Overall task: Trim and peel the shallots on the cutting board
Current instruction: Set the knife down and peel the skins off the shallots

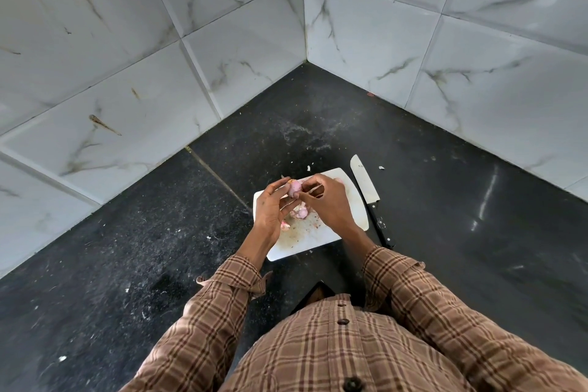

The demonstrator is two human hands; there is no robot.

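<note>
**Pink shallot pinched between both sets of fingers above the board**

Pink and pale, the small rounded shallot [294, 188] is held up between the two hands, just above the far part of the white plastic cutting board [321, 237]. It is gripped from the left by the fingertips of the left hand [270, 210], whose palm is turned up and inward, so the bulb lies at the tips and not in the palm. From the right it is met by the thumb and forefinger of the right hand [329, 204], which are closed on its near-right side, apparently on a flap of skin; whether skin is actually caught there cannot be told. The bulb's long axis seems to run roughly away from the person, tilted slightly left, though it is too small for certainty. The peel would therefore be drawn off toward the right hand, the nearer one for pulling, while the left serves as the holder.

Below the hands, a second pale pink shallot [301, 212] and pink peel scraps [284, 225] lie on the board. Just beside the board's right edge, a black-handled steel knife [370, 200] rests untouched on the dark speckled stone desk [127, 248], blade pointing away.
</note>
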